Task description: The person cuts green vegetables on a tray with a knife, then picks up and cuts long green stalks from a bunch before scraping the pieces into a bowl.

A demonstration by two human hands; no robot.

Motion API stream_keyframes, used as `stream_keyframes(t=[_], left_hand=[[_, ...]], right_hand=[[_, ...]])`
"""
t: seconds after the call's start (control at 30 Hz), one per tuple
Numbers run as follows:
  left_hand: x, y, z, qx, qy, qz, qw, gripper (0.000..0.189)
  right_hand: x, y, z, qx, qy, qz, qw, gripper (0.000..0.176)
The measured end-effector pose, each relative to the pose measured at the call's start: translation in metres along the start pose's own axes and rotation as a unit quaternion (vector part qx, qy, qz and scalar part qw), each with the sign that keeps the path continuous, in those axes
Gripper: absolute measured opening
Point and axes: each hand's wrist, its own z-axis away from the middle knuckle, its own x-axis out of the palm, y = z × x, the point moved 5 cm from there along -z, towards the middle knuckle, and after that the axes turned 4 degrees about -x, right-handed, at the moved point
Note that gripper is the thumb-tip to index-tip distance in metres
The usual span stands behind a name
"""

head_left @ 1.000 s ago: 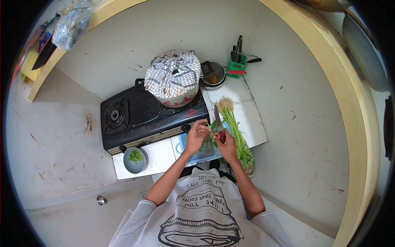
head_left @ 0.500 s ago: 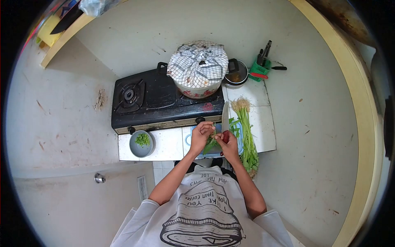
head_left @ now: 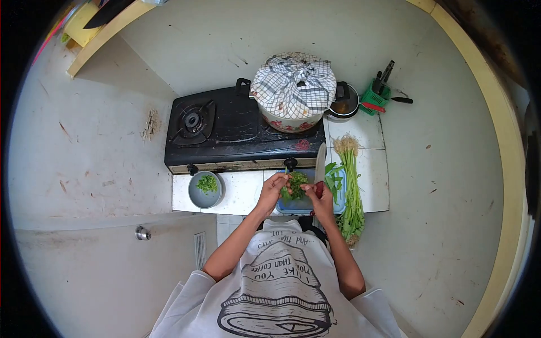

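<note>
My left hand (head_left: 273, 190) pinches a small bunch of green leaves (head_left: 296, 185) over a blue cutting board (head_left: 304, 206). My right hand (head_left: 322, 197) grips a knife (head_left: 319, 164) by its red handle, blade pointing away toward the stove, and also touches the leaves. A long bundle of green stalks with pale roots (head_left: 350, 186) lies on the tiled counter just right of the board.
A grey bowl with chopped greens (head_left: 205, 189) sits left of the board. Behind stands a black two-burner stove (head_left: 236, 132) bearing a pot under a checked cloth (head_left: 293, 91). A small pot (head_left: 344, 107) and a green utensil holder (head_left: 376, 97) stand at the back right.
The view has drifted, so everything sits further right and lower. Both hands stayed together at the board, working the leaves; the knife blade remains raised toward the stove.
</note>
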Motion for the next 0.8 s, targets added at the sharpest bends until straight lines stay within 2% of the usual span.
stream_keyframes(t=[0.13, 0.17, 0.27, 0.37, 0.47, 0.57, 0.6, 0.7, 0.8], left_hand=[[-0.016, 0.004, 0.009, -0.017, -0.073, -0.136, 0.988, 0.024], [-0.020, 0.004, 0.011, -0.053, -0.088, -0.169, 0.980, 0.024], [-0.015, 0.021, 0.023, -0.054, -0.121, -0.315, 0.940, 0.024], [-0.026, 0.008, 0.016, 0.029, -0.165, -0.354, 0.920, 0.022], [-0.033, 0.002, 0.017, 0.068, -0.173, -0.345, 0.920, 0.021], [-0.045, -0.005, 0.021, -0.039, -0.171, -0.317, 0.932, 0.018], [-0.049, -0.007, 0.021, -0.010, -0.170, -0.348, 0.922, 0.017], [-0.068, -0.019, 0.013, 0.062, -0.149, -0.415, 0.895, 0.015], [-0.096, -0.036, 0.004, 0.082, -0.112, -0.428, 0.893, 0.014]], right_hand=[[0.015, -0.002, 0.002, 0.024, -0.001, -0.025, 0.999, 0.021], [0.020, -0.003, 0.003, 0.015, -0.008, -0.018, 1.000, 0.021], [0.033, 0.002, 0.006, 0.012, -0.030, 0.003, 0.999, 0.024], [0.040, 0.011, 0.012, 0.022, -0.017, 0.016, 0.999, 0.030], [0.044, 0.012, 0.018, 0.011, 0.008, 0.031, 0.999, 0.031], [0.045, 0.020, 0.027, 0.008, 0.018, 0.041, 0.999, 0.028], [0.046, 0.022, 0.030, 0.010, 0.020, 0.042, 0.999, 0.027], [0.036, 0.029, 0.040, 0.106, 0.020, 0.122, 0.987, 0.029], [0.014, 0.055, 0.051, -0.017, -0.008, 0.318, 0.948, 0.037]])
